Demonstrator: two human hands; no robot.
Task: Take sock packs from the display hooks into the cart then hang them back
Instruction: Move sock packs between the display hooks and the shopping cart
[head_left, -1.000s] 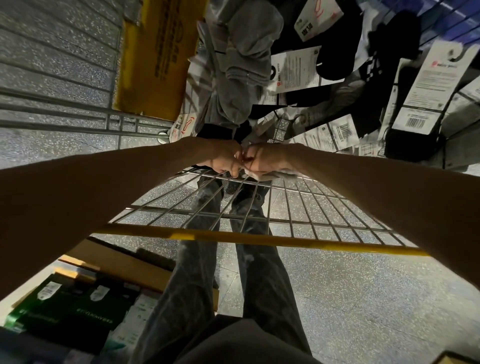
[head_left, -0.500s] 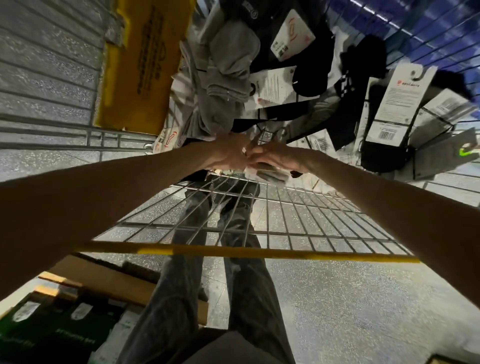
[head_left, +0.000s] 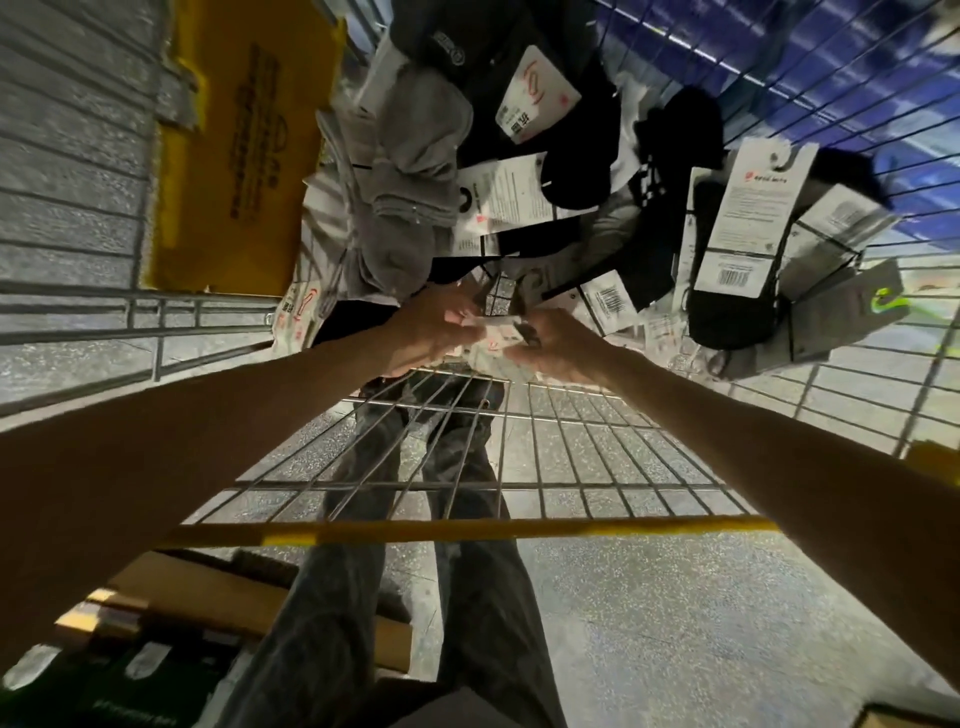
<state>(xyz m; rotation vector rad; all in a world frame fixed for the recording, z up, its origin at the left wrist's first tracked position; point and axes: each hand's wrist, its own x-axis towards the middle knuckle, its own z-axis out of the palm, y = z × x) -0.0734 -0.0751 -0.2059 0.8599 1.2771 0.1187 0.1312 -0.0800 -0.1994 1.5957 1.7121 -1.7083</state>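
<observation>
Both my arms reach into the wire cart (head_left: 571, 457). My left hand (head_left: 431, 332) and my right hand (head_left: 556, 345) meet over its near end and together pinch a white-carded sock pack (head_left: 493, 338); most of the pack is hidden behind my fingers. Beyond my hands lies a heap of sock packs: grey socks (head_left: 410, 171), black socks with white cards (head_left: 566, 130), and a black pack with a long barcode card (head_left: 737, 249) at the right.
The yellow cart handle (head_left: 467, 530) crosses below my arms. A yellow sign (head_left: 244, 135) stands at the cart's far left. Blue wire panel (head_left: 831, 62) at top right. Cardboard and green boxes (head_left: 156, 649) sit at lower left beside my legs.
My hands have lifted slightly and moved further into the cart, and the fingers now pinch a white card between them. The camera has tilted forward, showing more of the heap.
</observation>
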